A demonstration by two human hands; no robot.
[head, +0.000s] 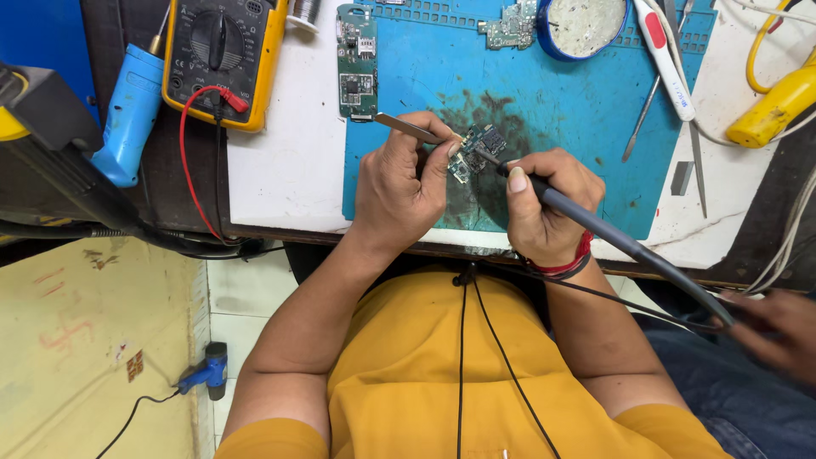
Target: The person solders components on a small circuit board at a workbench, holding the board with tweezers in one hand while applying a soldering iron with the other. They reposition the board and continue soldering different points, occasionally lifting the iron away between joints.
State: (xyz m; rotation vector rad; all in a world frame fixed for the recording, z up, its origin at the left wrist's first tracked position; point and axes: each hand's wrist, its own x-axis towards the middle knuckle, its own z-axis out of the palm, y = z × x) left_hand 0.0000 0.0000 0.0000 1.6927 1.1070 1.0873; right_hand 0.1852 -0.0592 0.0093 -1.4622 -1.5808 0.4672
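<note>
the left hand (399,183) is closed around a pair of metal tweezers (408,127), pinching them between thumb and fingers, and their tip reaches a small circuit board (478,149) that lies on the stained middle of a blue work mat (552,102) near the front edge of the white table (280,170). the right hand (544,204) is closed in a pen-like grip on a dark soldering iron (595,225), its tip touching or almost touching the board; the long handle and cord trail off to the right, where another person's hand (778,331) shows at the picture's edge. the board looks very light, thin and stiff, and likely fragile, with tiny parts on its face, so it is probably best held by its bare edges or pinned with the tweezer tip rather than pressed flat. it would slide easily on the mat if nudged. a longer green circuit board (357,64) lies at the mat's left edge, and a yellow meter (223,55) with red lead sits to the left.
</note>
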